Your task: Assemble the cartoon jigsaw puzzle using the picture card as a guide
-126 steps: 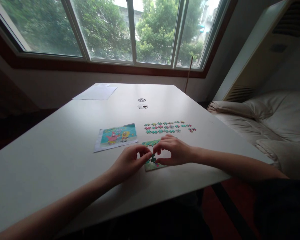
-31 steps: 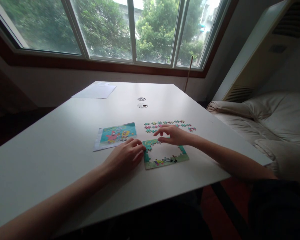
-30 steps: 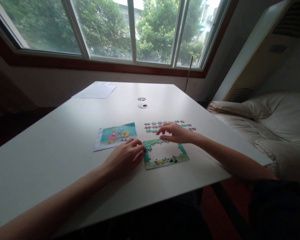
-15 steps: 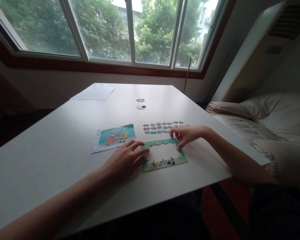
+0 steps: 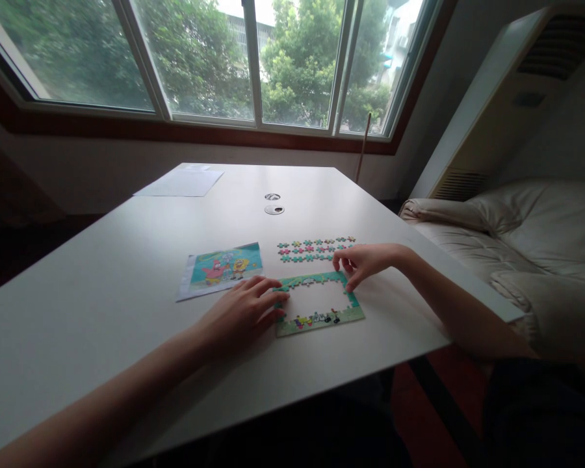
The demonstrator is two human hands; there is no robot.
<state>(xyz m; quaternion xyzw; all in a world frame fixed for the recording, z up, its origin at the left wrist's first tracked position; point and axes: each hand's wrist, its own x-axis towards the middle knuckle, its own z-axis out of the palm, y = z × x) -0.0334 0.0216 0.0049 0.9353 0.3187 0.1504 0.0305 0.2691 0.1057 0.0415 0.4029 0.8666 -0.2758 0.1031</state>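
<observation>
A jigsaw puzzle border (image 5: 348, 314) lies flat on the white table, its edge pieces joined around a bare white middle. My left hand (image 5: 253, 305) rests at its left side, fingers spread, the fingertips on that edge. Over the upper right corner is my right hand (image 5: 365, 263), fingers bent and thumb apart from them. Its thumb touches the right side of the border, and I see nothing held between thumb and fingers. Loose puzzle pieces (image 5: 309, 249) lie in rows just beyond the border. The right hand partly covers the nearest row.
Left of the border lies a cartoon picture sheet (image 5: 225, 265), close to my left hand. White papers (image 5: 180, 182) are at the table's far left corner. Two round inserts (image 5: 274, 210) sit in the tabletop (image 5: 127, 273). A pale sofa (image 5: 531, 221) stands to the right.
</observation>
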